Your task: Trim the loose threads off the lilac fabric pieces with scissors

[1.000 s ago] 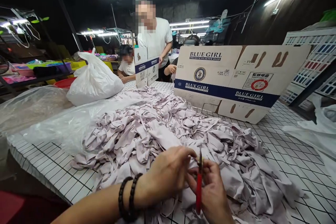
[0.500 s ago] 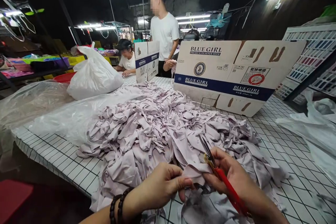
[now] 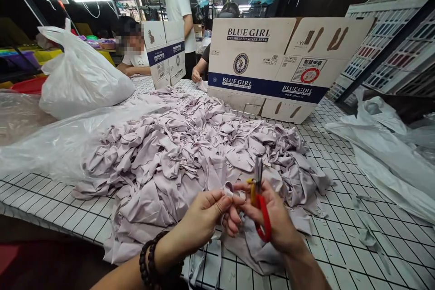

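A big heap of pale lilac fabric pieces [image 3: 190, 145] covers the white gridded table [image 3: 343, 167]. My left hand [image 3: 204, 219], with a dark bead bracelet on the wrist, pinches a small fold of the lilac fabric [image 3: 228, 187] between thumb and fingers. My right hand [image 3: 272, 222] grips red-handled thread snips [image 3: 260, 204] with the blades pointing up, right beside that fold. Both hands meet at the near edge of the heap.
An opened Blue Girl beer carton [image 3: 272, 68] stands behind the heap, a smaller one [image 3: 166, 52] to its left. A full white plastic bag [image 3: 78, 77] and clear plastic sheets [image 3: 384, 154] flank the pile. Other people [image 3: 176, 4] work at the far side.
The view tilted down and moved closer. My right hand turned the snips from slanting left to upright and drew in towards my left hand, which still pinches the fabric.
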`<move>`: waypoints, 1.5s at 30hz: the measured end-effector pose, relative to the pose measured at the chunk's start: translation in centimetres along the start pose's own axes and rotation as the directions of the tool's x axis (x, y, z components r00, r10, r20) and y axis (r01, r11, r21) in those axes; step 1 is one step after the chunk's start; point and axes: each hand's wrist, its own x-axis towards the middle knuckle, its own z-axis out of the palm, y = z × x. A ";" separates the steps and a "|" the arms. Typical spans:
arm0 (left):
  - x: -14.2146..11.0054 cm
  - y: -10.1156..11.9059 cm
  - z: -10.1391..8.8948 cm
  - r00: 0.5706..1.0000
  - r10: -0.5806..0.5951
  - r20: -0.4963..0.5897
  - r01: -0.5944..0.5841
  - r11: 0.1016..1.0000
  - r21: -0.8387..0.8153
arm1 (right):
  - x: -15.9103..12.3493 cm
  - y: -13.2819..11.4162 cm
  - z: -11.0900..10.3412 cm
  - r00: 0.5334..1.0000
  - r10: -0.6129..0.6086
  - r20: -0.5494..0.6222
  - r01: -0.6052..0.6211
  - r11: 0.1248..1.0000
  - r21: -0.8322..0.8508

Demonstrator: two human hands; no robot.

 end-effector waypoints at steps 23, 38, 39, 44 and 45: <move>-0.4 0.6 -0.8 0.946 0.306 0.111 -0.324 0.912 0.251 | -0.6 0.4 -1.3 1.000 0.006 -0.003 -0.006 0.999 -0.053; -0.3 0.0 -0.6 0.885 0.393 0.252 -0.458 0.627 0.631 | -6.7 -3.1 -0.9 0.975 -0.206 -0.087 0.008 0.420 -0.907; -0.4 0.1 -0.5 0.887 0.388 0.252 -0.454 0.624 0.636 | -6.7 -3.0 -0.9 0.973 -0.216 -0.080 0.016 0.411 -0.912; -0.5 0.1 -0.5 0.906 0.344 0.248 -0.420 0.650 0.633 | -7.0 -3.2 -0.9 0.967 -0.251 -0.047 0.055 0.386 -0.921; -0.5 0.1 -0.5 0.910 0.333 0.248 -0.413 0.657 0.631 | -7.0 -3.2 -0.9 0.966 -0.257 -0.042 0.061 0.380 -0.923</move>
